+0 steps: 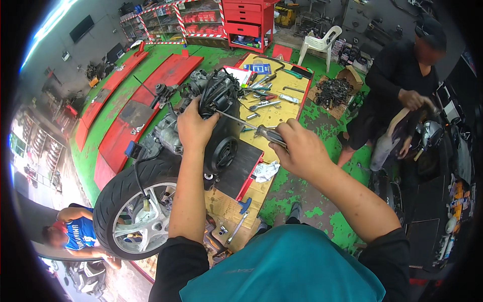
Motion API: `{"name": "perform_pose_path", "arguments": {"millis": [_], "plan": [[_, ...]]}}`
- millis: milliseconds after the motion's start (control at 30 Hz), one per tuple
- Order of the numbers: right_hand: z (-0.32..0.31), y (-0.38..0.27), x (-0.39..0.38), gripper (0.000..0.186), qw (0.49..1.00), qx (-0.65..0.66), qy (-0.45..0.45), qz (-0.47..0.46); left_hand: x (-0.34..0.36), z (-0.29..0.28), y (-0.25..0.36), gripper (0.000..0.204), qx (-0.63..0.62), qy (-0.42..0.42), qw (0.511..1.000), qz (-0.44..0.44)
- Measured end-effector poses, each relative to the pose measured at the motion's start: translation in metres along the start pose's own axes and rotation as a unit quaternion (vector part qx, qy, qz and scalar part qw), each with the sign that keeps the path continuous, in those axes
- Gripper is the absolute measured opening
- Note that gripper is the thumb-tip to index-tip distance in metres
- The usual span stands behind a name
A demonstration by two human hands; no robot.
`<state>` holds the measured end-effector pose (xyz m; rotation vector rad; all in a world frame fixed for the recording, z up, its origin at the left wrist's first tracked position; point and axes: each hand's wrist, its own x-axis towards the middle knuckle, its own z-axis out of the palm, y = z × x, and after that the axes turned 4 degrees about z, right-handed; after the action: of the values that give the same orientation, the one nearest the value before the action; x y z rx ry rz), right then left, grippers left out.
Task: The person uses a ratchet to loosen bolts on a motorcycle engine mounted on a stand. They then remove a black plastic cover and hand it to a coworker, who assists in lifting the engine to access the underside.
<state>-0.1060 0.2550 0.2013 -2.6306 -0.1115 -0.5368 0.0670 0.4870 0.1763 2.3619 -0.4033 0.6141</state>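
The tip of the screwdriver (pixel 266 133) is lost among the cables (pixel 214 90) of the engine (pixel 220 133). Most fingers (pixel 192 106) of the left hand (pixel 193 126) are hidden there too; their grip cannot be told. The right hand (pixel 299 146) covers part of the handle (pixel 273 136). The left forearm (pixel 188 194) hides the wheel's (pixel 150 221) right edge. Parts (pixel 333 92) in the box (pixel 354 80) are too small to tell apart. Two people's faces, at right (pixel 397 75) and left (pixel 79 231), are blurred.

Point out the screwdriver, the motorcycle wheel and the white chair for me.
Screwdriver (pixel 270 135): head view, on the handle, by the right hand's fingers (pixel 285 132).
Motorcycle wheel (pixel 152 222): head view, on the hub, where the spokes meet.
White chair (pixel 317 42): head view, on the seat.
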Motion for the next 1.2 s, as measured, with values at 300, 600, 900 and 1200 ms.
{"name": "perform_pose_path", "arguments": {"millis": [300, 600, 900, 1200], "plan": [[-0.007, -0.006, 0.02, 0.036, 0.872, 0.326, -0.167, 0.324, 0.0, 0.005, -0.004, 0.07, -0.005, 0.021, 1.0, 0.022], [0.001, -0.01, 0.005, 0.025, 0.996, 0.057, -0.037, 0.057, 0.0, 0.001, -0.002, 0.065, 0.0, 0.003, 1.0, 0.004], [-0.007, -0.01, 0.012, 0.031, 0.96, 0.2, -0.125, 0.152, 0.003, 0.005, -0.006, 0.062, -0.015, 0.005, 1.0, 0.004], [-0.016, -0.009, 0.032, 0.037, 0.803, 0.43, -0.191, 0.366, 0.004, 0.003, -0.003, 0.062, -0.025, -0.006, 1.0, 0.001]]}}
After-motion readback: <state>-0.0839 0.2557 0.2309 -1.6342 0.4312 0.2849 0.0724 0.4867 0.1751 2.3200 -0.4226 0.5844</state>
